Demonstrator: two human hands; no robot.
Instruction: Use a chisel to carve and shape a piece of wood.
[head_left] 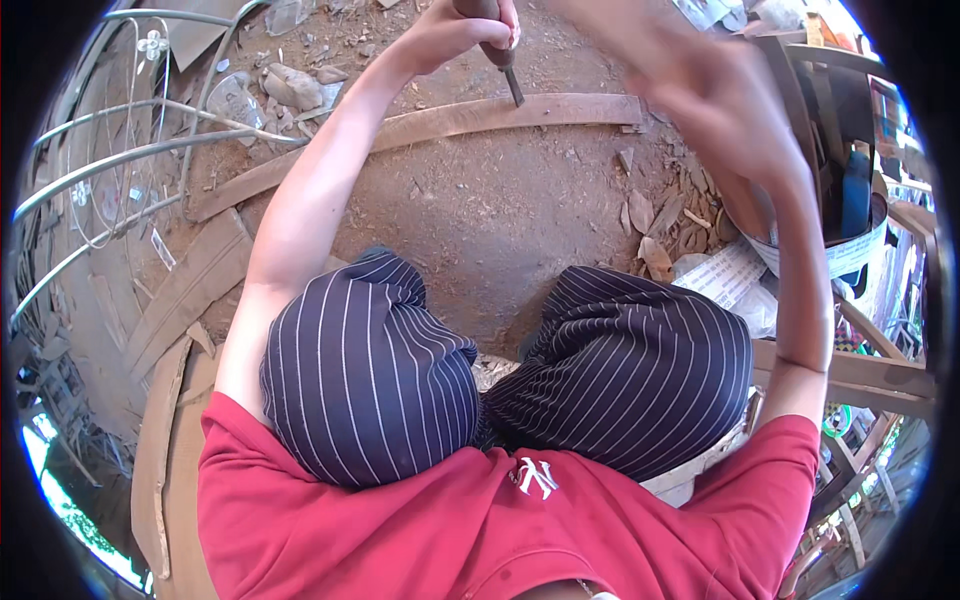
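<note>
- looks like the chiselling step: left hand (452,40) has its grip wrapped round a chisel (497,50), tip on the wooden strip (440,124), which lies on the dirt floor (450,205)
- right hand (728,112) is raised but blurry, can't tell what its grip has
- next move calls for a steady chisel imo
- open room between wooden strip and knees (370,370); metal frame (60,182) crowds the left, white container (852,255) the right

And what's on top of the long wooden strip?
A chisel-like tool in the left hand, its tip seemingly against the wooden strip. The left forearm covers another stretch, so that part can't be seen.
</note>
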